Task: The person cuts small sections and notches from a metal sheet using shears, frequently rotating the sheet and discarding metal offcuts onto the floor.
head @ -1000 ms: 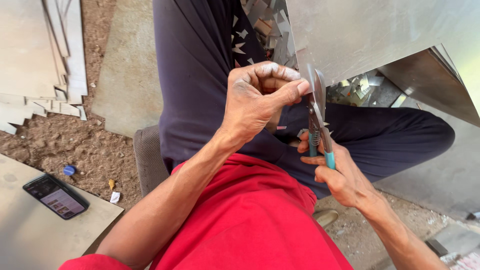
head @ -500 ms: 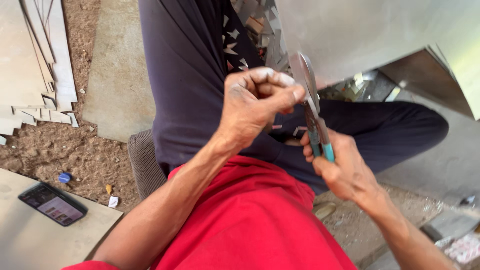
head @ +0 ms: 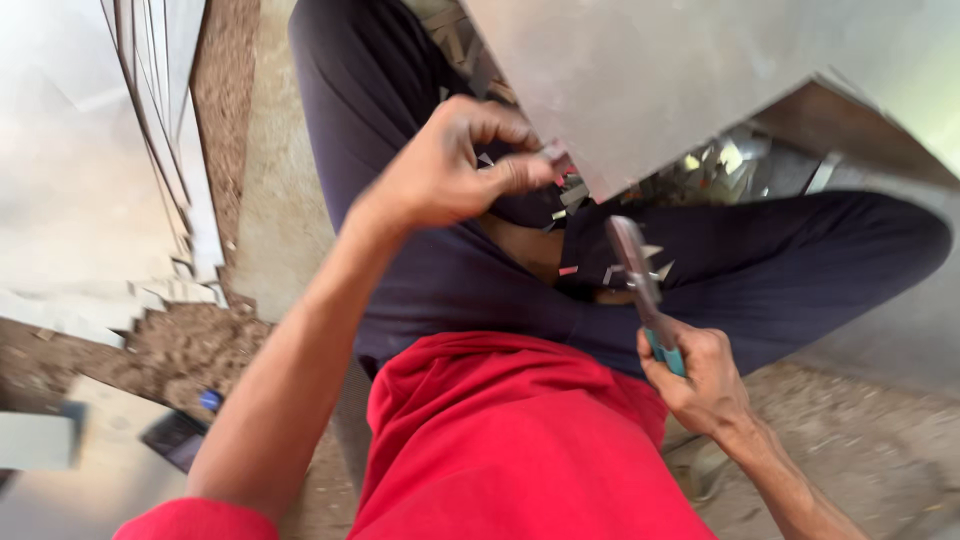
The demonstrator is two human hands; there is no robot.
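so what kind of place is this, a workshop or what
Probably an informal outdoor sheet-metal workshop: a person sits on bare dirt ground, the right hand holds teal-handled snips, metal offcuts litter the lap, and cut sheets are stacked alongside.

Snips [head: 640, 280] lie right of, seemingly below, the sheet [head: 660, 80].

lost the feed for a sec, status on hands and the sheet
Left hand pinching corner of metal sheet. Right hand gripping snips, blades off the sheet. Metal scraps litter the lap.
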